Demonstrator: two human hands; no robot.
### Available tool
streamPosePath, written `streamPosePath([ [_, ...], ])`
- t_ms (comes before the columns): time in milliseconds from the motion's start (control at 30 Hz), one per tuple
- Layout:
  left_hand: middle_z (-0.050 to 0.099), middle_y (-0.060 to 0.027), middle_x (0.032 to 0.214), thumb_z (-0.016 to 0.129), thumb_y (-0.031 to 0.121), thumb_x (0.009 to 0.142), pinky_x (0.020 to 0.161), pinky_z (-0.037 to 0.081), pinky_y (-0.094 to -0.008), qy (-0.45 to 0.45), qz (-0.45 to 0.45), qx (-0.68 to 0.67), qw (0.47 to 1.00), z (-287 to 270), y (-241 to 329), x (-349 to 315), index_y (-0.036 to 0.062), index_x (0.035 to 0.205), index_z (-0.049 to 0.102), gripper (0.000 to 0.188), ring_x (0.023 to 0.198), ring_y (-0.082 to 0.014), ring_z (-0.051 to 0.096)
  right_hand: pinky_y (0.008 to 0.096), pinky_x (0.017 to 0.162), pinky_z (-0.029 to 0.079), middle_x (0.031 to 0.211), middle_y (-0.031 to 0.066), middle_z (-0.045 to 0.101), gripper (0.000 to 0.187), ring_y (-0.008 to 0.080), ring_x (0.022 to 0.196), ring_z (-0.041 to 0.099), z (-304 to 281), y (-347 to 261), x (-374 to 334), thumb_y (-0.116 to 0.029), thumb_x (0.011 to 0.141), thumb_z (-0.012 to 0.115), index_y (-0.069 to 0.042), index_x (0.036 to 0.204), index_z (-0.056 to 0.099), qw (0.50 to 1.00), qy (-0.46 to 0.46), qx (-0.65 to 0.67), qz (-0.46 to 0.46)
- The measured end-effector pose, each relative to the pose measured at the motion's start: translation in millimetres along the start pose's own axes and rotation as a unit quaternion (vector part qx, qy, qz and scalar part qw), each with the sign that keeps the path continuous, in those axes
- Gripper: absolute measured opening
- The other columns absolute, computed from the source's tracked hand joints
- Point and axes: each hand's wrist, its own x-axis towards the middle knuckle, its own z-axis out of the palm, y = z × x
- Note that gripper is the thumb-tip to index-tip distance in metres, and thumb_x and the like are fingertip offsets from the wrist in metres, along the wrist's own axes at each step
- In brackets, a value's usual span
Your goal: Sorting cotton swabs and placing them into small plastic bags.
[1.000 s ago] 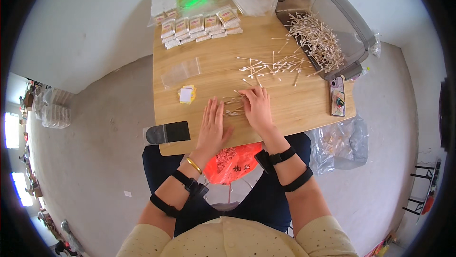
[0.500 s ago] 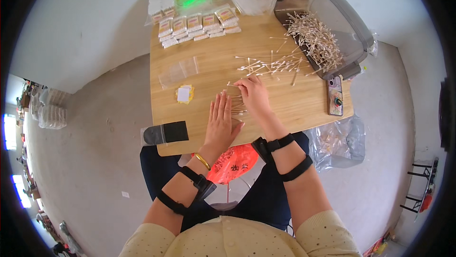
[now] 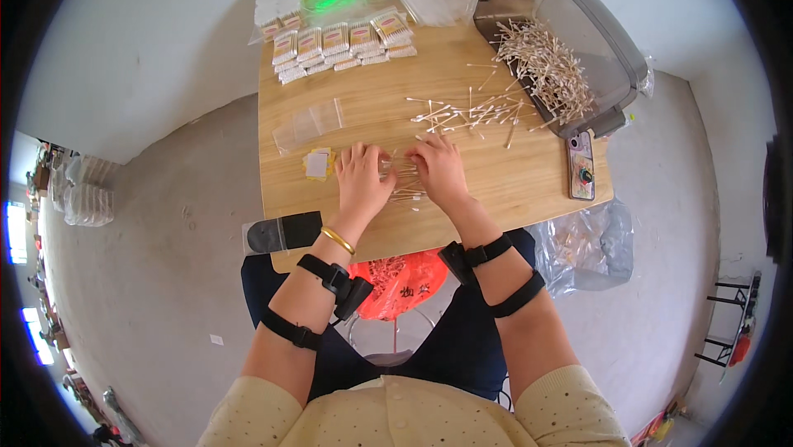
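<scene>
A small bunch of cotton swabs point(image 3: 406, 183) lies crosswise on the wooden table between my hands. My left hand point(image 3: 362, 181) curls its fingers round the left ends of the swabs. At the right ends, my right hand point(image 3: 442, 173) is closed with thumb and fingertips on them; some sticks show below the fingers. Beyond my right hand, loose cotton swabs point(image 3: 472, 112) lie scattered. Left of my left hand sits a small stack of white and yellow cards point(image 3: 317, 164), with clear plastic bags point(image 3: 307, 126) lying behind it.
A grey translucent bin point(image 3: 607, 42) tipped on its side holds a heap of swabs point(image 3: 545, 71). Packed swab bundles point(image 3: 334, 40) stand in rows at the back. A phone point(image 3: 581, 166) lies at the right edge, a black pouch point(image 3: 285, 233) at the front left. A red bag point(image 3: 401, 282) hangs below.
My left hand has gone from lying flat with straight fingers to curling round the swabs' left ends. My right hand has shifted slightly and closes on their right ends.
</scene>
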Motion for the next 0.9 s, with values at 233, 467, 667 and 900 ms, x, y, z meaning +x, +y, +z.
streamPosePath([
  [233, 0.064, -0.0082, 0.104, 0.077, 0.027, 0.083, 0.099, 0.039, -0.0477, -0.042, -0.044, 0.032, 0.998, -3.1, 2.3, 16.2, 0.0129, 0.085, 0.072, 0.015, 0.112, -0.0313, 0.057, 0.0455, 0.091, 0.047, 0.096, 0.0060, 0.062, 0.011, 0.0310, 0.102, 0.058, -4.0, -1.3, -3.6, -0.007, 0.088, 0.068, -0.014, 0.094, 0.074, 1.000, -0.007, 0.001, -0.019],
  [467, 0.072, -0.0090, 0.099, 0.076, 0.030, 0.083, 0.100, 0.040, -0.0499, -0.129, -0.041, 0.120, 0.984, -9.5, 8.9, 36.1, 0.0123, 0.085, 0.076, 0.017, 0.101, -0.0296, 0.067, 0.0423, 0.093, 0.045, 0.097, 0.0035, 0.063, 0.008, 0.0267, 0.104, 0.058, -2.3, 1.3, -6.7, -0.011, 0.089, 0.070, -0.016, 0.092, 0.074, 1.000, -0.012, 0.000, -0.002],
  [667, 0.075, -0.0093, 0.078, 0.072, 0.027, 0.085, 0.079, 0.055, -0.0428, -0.102, -0.142, -0.066, 0.982, -30.7, -1.4, 52.4, 0.0065, 0.085, 0.074, 0.020, 0.075, -0.0275, 0.074, 0.0425, 0.092, 0.045, 0.098, 0.0035, 0.063, 0.007, 0.0264, 0.106, 0.059, -7.1, -1.0, -7.6, -0.012, 0.090, 0.069, -0.018, 0.091, 0.073, 0.999, -0.032, -0.003, -0.008],
  [900, 0.075, -0.0090, 0.090, 0.073, 0.017, 0.089, 0.081, 0.055, -0.0434, -0.097, -0.015, -0.142, 0.985, -9.1, -0.7, 48.7, 0.0079, 0.092, 0.073, 0.009, 0.087, -0.0293, 0.071, 0.0435, 0.092, 0.046, 0.099, 0.0042, 0.065, 0.008, 0.0280, 0.106, 0.059, -6.3, -3.5, -9.0, -0.011, 0.089, 0.069, -0.017, 0.090, 0.074, 0.999, -0.033, 0.019, -0.021],
])
